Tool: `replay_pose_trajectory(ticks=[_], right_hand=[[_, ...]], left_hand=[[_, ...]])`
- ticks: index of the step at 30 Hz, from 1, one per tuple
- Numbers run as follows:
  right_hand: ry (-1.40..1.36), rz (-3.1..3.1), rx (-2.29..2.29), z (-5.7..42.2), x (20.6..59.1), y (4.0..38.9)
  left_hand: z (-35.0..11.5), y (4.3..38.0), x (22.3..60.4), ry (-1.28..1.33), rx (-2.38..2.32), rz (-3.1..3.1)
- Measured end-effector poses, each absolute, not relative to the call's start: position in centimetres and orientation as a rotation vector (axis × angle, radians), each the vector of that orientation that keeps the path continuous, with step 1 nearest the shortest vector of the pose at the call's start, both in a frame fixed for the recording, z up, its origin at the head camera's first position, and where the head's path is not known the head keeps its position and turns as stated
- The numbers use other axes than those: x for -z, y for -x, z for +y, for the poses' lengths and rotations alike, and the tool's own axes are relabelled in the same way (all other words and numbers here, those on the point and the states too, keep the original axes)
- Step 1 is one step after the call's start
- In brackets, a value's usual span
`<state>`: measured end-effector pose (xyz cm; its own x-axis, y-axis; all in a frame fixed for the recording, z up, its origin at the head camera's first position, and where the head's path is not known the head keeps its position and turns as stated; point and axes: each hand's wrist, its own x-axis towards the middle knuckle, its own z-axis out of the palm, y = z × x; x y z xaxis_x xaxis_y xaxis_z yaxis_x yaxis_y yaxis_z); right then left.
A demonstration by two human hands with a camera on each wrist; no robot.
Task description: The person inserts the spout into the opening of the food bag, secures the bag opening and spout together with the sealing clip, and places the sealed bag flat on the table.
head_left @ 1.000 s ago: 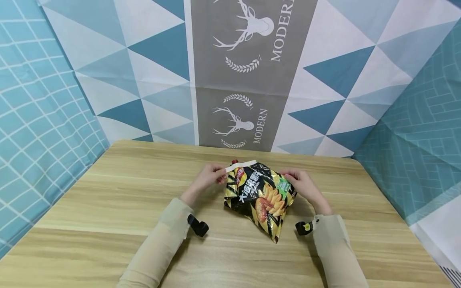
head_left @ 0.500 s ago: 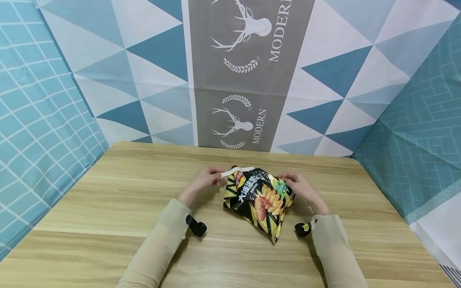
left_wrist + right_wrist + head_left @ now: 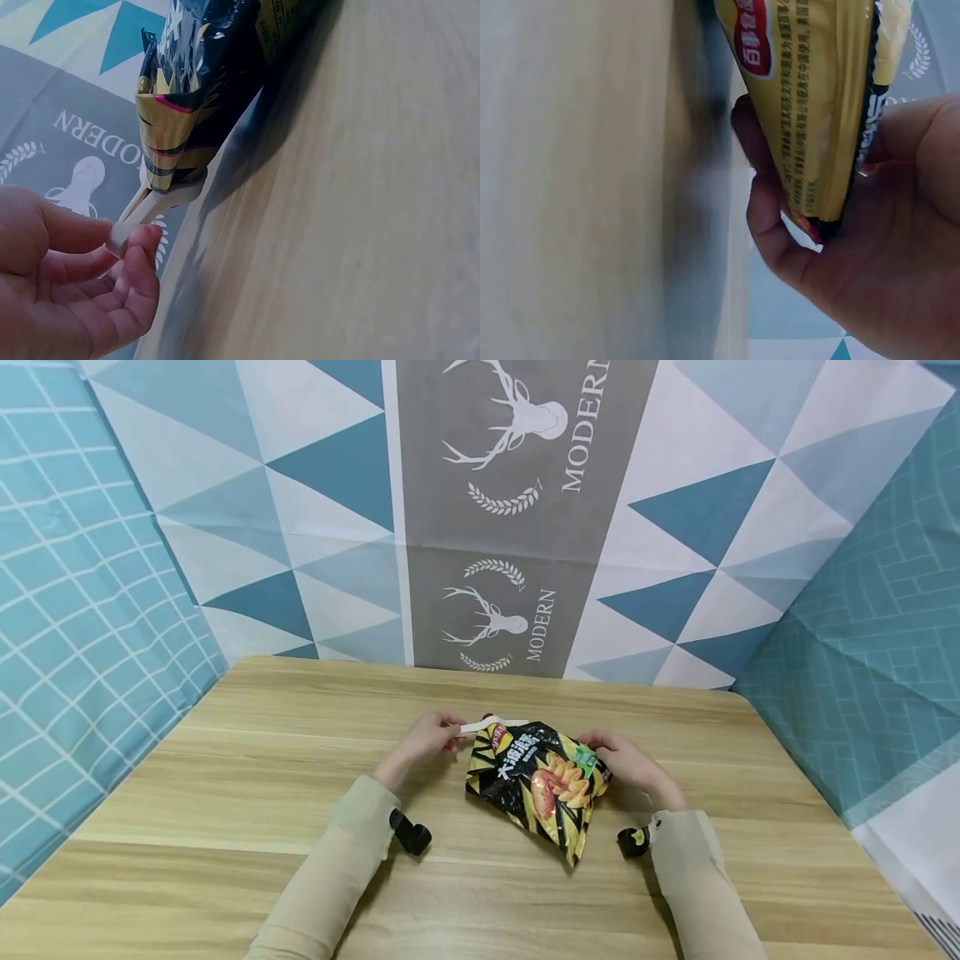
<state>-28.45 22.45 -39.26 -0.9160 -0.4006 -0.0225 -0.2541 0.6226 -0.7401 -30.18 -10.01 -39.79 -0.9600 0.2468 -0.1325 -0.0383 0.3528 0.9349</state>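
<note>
A black and gold bag of potato chips (image 3: 536, 781) stands tilted at the back middle of the table, its printed front toward me and a lower corner pointing at me. Along its top left edge runs a slim white bag clip (image 3: 491, 724). My left hand (image 3: 429, 739) pinches the clip's end between thumb and fingers, as the left wrist view shows; beyond them the clip (image 3: 155, 206) meets the bag's gold corner. My right hand (image 3: 628, 762) holds the opposite end of the bag, thumb on one face and fingers curled round the other in the right wrist view.
The wooden table (image 3: 247, 852) reaches back to a patterned cloth wall (image 3: 337, 527). Blue cloths hang at both sides. A black camera mount (image 3: 410, 832) sits at the left wrist, another mount (image 3: 633, 841) at the right.
The bag's top has sunk slightly toward the table and me. The white clip has shifted a little left and lies flatter, with the left hand still on its end. The right hand has lowered slightly with the bag.
</note>
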Motion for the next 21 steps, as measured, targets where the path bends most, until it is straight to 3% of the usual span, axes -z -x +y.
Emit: replay_pose_trajectory(ticks=[15, 21], right_hand=[[0.629, 2.710, 0.949, 23.3, 38.4, 28.2], [0.602, 2.675, 0.952, 24.1, 37.3, 29.4]], left_hand=[[-10.8, 29.7, 40.0, -0.231, -1.573, 2.351], [-11.4, 29.5, 38.4, -0.245, -1.408, 2.493]])
